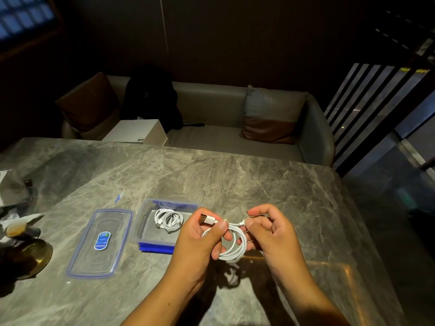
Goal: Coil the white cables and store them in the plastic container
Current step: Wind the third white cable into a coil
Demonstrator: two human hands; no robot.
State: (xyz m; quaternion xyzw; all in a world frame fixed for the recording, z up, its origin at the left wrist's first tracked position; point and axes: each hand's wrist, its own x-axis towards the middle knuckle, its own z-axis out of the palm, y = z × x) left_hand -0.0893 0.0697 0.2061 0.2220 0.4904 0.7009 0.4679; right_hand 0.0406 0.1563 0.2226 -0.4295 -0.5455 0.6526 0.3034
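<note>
A white cable (237, 248) hangs in loops between my hands, above the marble table (235, 184). My left hand (197, 238) pinches the coil, with the cable's USB plug (207, 218) sticking up beside the thumb. My right hand (270, 227) grips the cable's other end close to the coil. Just left of my hands stands the clear plastic container (143, 222) with blue clips. Coiled white cables (168, 218) lie inside it. Its clear lid (100, 243) with a blue label lies flat to the left.
A brass dish (33, 255), crumpled paper (23, 220) and a bag (9, 187) sit at the table's left edge. A small blue-white scrap (120, 196) lies behind the lid. Beyond the table is a sofa (223, 135) with cushions, a white box (136, 132) and a dark backpack (150, 97).
</note>
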